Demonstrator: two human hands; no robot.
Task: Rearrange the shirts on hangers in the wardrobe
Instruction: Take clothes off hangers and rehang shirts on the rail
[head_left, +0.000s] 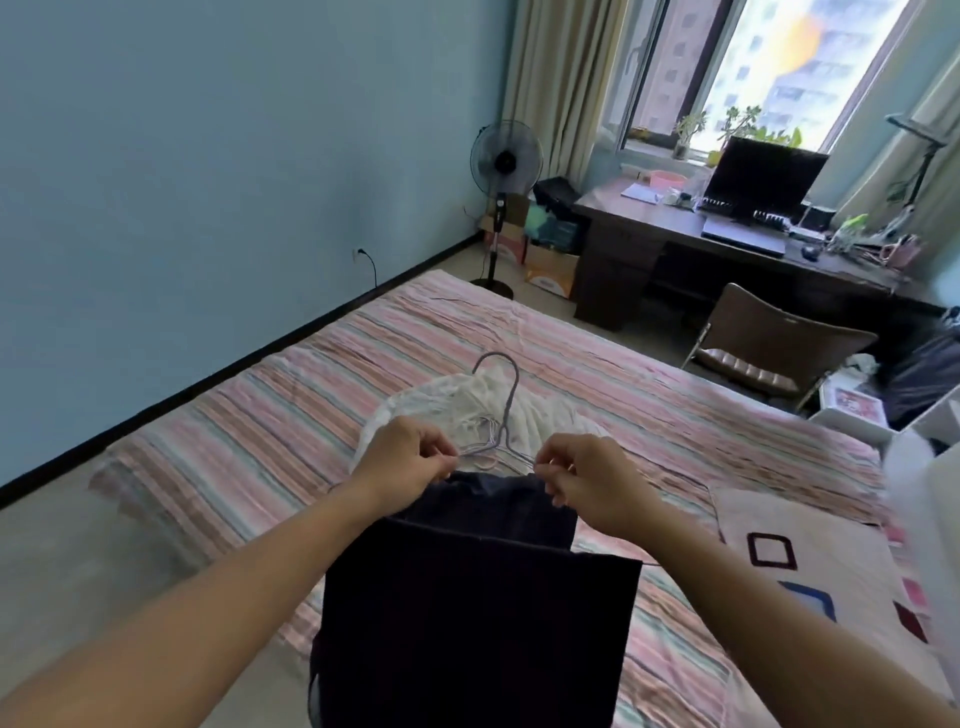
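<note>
A bundle of thin grey wire hangers (500, 415) lay on the pink-striped bed (649, 395), hook pointing away from the person, its long axis running from them toward the foot. A crumpled white shirt (457, 400) sat beneath the hangers; a dark navy shirt (478, 613) hung nearest the person. The left hand (402, 454) pinched the hangers' left shoulder wire, fingers curled. The right hand (584, 480) pinched the right wire at the navy collar.

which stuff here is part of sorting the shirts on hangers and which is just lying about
Part of the job:
- wire hangers
- dark shirt
- white garment
- left hand
- right hand

Just lying about:
- fan
- laptop
- chair
- pillow
</note>
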